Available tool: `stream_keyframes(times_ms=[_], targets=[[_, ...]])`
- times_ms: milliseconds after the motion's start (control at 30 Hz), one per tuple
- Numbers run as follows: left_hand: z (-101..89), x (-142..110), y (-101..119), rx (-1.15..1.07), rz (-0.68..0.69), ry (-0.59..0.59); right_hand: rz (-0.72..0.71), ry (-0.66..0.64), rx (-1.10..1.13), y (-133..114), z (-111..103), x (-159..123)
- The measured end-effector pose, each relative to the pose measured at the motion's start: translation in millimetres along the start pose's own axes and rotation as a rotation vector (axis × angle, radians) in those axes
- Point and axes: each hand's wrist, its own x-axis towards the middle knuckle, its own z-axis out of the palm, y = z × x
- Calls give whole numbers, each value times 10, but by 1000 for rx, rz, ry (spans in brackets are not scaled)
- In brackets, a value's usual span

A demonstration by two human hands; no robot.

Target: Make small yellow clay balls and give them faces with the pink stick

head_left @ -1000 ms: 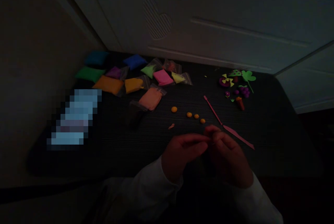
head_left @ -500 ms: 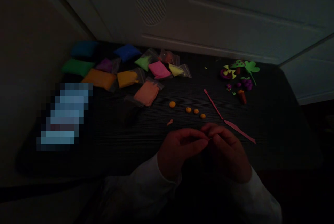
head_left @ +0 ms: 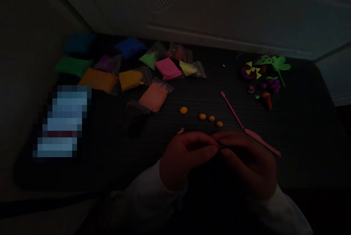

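My left hand [head_left: 188,156] is closed, thumb and fingertips pinched together on something tiny that the dim light hides. Its tips meet those of my right hand [head_left: 248,163], whose thumb and fingers also close around the same spot. Just beyond them lie several small orange clay balls: a plain one [head_left: 183,110] and darker-specked ones [head_left: 202,117]. A scrap of peach clay [head_left: 181,131] shows partly behind my left hand. To the right a pink modelling tool [head_left: 233,110] with a flat blade lies slantwise on the dark table, near my right fingers.
Bags of coloured clay, among them a peach one [head_left: 153,97] and a pink one [head_left: 168,68], cover the back left. A blurred-out lit screen [head_left: 63,121] lies at the left. Small clay shapes, including a purple cluster [head_left: 273,85], stand back right. A pale panel [head_left: 233,15] rises behind.
The view has tilted down and shifted. My right hand's fingers have straightened and its thumb has spread lower, while both hands stay together at the fingertips. The items on the table keep their places.
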Motion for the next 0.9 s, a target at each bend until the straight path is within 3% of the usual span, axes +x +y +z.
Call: stream_keyframes(times_ms=[267,667,900], targets=[[-23,-15,-9,14,-50,-18,-28,-2,-26,14,-3,-5],[22,11,-9,-151,-94,7,-158,52,-148,11,79,-15],[37,-2,-13,-218,-84,24,-139,87,-176,35,100,-56]])
